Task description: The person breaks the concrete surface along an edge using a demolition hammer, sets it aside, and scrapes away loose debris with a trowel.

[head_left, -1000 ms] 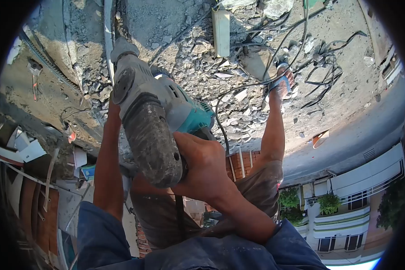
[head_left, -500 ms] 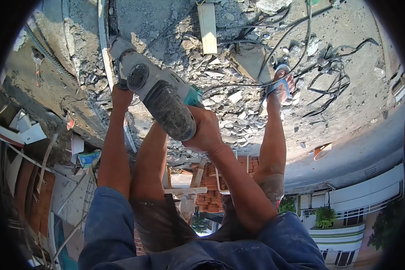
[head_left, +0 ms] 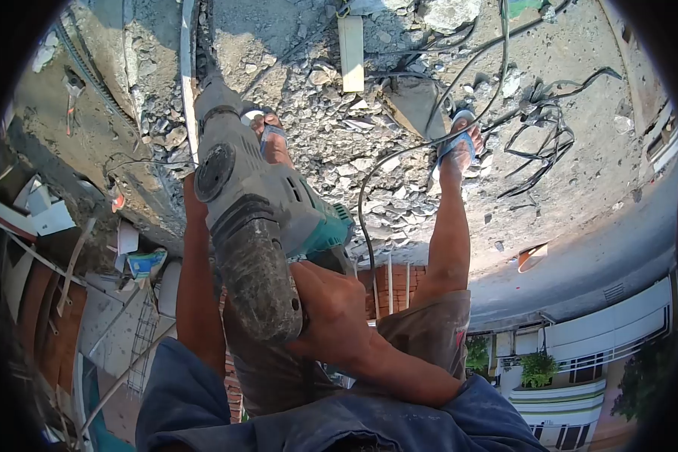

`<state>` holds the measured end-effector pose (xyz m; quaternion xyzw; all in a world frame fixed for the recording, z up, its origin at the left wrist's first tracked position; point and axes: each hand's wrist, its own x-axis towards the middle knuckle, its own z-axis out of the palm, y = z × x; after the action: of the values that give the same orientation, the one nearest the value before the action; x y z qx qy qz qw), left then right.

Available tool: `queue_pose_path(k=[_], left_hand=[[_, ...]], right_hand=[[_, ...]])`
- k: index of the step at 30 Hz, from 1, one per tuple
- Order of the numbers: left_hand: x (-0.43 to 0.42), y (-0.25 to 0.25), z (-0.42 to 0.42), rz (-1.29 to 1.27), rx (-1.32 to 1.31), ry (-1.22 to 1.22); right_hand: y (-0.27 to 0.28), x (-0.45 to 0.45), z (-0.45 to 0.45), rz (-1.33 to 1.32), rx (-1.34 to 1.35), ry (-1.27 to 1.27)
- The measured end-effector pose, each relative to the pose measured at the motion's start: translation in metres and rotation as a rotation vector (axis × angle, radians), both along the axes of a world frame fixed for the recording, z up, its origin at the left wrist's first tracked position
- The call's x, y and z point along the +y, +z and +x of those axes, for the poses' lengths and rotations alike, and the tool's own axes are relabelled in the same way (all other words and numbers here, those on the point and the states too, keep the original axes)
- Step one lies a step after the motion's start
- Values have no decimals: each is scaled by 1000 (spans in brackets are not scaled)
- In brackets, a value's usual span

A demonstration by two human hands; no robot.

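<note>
A large grey and teal power hammer (head_left: 241, 173) fills the middle left, its narrow front end pointing to the top of the view. My right hand (head_left: 328, 305) is wrapped round its rear handle, beside the dusty dark end cap. My left forearm (head_left: 197, 256) runs up along the tool's left side; the hand itself is hidden behind the tool body. Broken concrete (head_left: 354, 151) lies under and right of the tool. A dark power cord (head_left: 363, 218) curves from near the handle across the rubble.
My sandalled feet (head_left: 459, 139) stand amid the rubble. A pale rectangular bar (head_left: 350, 53) lies at the top, beside a large rock (head_left: 450, 11). Tangled black cable (head_left: 542, 151) is on the right. A long metal strip (head_left: 188, 75) and ribbed hose (head_left: 90, 71) lie left.
Since half a second ago the hammer has come closer to me and stands more upright in view. My right hand has moved down with it, and my left hand has gone behind the tool.
</note>
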<state>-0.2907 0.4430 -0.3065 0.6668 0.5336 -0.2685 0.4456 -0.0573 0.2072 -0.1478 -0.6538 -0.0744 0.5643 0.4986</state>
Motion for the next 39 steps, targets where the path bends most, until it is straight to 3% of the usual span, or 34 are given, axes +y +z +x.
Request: queue_pose_path(k=[5,13,18,25,29,35,39], left_hand=[[28,5,-2,-255,-109,239],[84,-1,2,-542,-188,368],[95,-24,-5,-531,-165,332],[77,-93,-65,-298,-84,96],[70,-129,-99,-373,-150,19],[76,-143,-120,-457,-147,-19],[53,-140,-98,-363,-142,2]], right_hand=[[0,55,-8,-120,-35,109],[-18,123,-41,-194,10,-32],[-30,127,-24,-159,-40,29],[-83,53,-54,-62,-136,-38],[-117,13,-73,9,-168,93],[-131,0,-89,41,-197,101],[-138,-5,-86,59,-227,163]])
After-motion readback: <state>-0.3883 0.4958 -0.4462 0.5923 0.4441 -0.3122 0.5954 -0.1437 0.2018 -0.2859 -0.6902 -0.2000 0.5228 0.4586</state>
